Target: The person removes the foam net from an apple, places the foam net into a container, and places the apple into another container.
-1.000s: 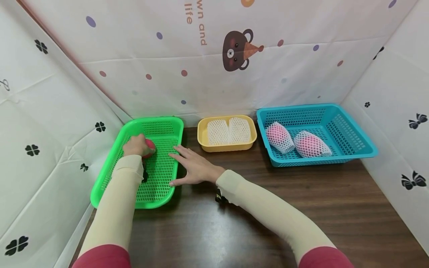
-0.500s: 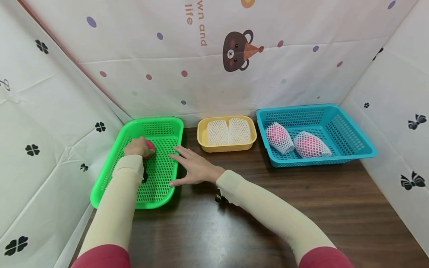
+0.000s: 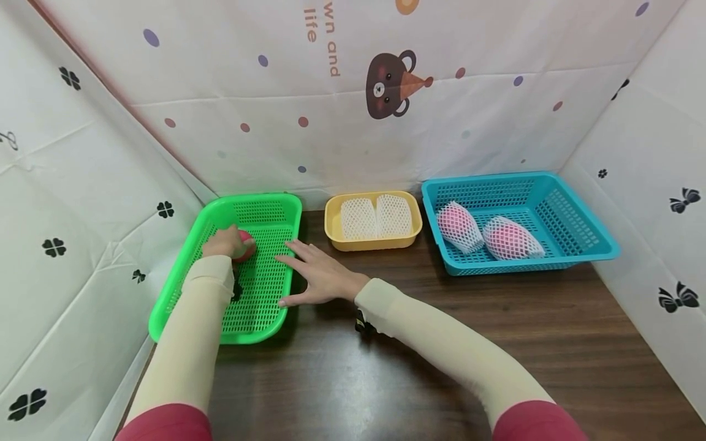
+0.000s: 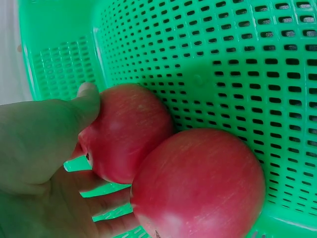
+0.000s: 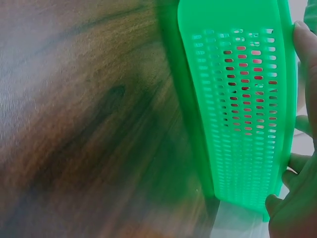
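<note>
My left hand (image 3: pixel 220 241) reaches down into the green basket (image 3: pixel 267 294) at the left. In the left wrist view, two smooth red apples (image 4: pixel 126 131) lie side by side against the perforated green plastic. The thumb (image 4: pixel 86 101) curls over the farther apple while the fingers pass below it and towards the nearer apple (image 4: pixel 200 183). From the head view the hand covers most of this fruit. My right hand (image 3: pixel 325 274) has its fingers spread, their tips on the basket's right rim. Red shows through the basket's side holes in the right wrist view.
A small yellow tray (image 3: pixel 372 245) with two white foam net sleeves (image 3: pixel 358 218) stands at the back centre. To its right, a blue basket (image 3: pixel 573 254) holds two reddish fruits in white foam nets (image 3: pixel 460 226). Printed cloth (image 3: pixel 265 147) walls the table's back and sides.
Very little differs. My left hand has shifted slightly inside the green basket, and a bit more of the red fruit shows beside it. My right hand stays at the rim.
</note>
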`<control>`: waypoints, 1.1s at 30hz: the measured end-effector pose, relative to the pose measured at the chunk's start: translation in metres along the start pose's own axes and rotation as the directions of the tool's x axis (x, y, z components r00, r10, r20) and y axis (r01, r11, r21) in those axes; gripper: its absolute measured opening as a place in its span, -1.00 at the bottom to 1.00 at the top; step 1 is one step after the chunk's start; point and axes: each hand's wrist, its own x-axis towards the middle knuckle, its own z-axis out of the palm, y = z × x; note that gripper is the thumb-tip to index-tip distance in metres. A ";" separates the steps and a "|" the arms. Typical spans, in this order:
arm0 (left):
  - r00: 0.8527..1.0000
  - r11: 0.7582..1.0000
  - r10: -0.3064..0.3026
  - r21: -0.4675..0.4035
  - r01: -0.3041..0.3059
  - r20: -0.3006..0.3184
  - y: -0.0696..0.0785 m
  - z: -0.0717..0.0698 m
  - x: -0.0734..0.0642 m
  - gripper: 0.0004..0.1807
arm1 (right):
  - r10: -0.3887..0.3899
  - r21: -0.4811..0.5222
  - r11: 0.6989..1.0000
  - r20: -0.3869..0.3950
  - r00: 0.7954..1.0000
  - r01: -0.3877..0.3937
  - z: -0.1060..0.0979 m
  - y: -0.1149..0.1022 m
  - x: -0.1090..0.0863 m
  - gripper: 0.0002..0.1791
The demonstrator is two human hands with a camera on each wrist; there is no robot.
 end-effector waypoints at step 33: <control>0.962 0.965 0.141 -0.186 -0.186 -0.232 -0.006 -0.001 -0.002 -0.16 | -0.136 -0.248 0.964 -0.145 0.980 0.097 -0.086 0.042 -0.017 0.10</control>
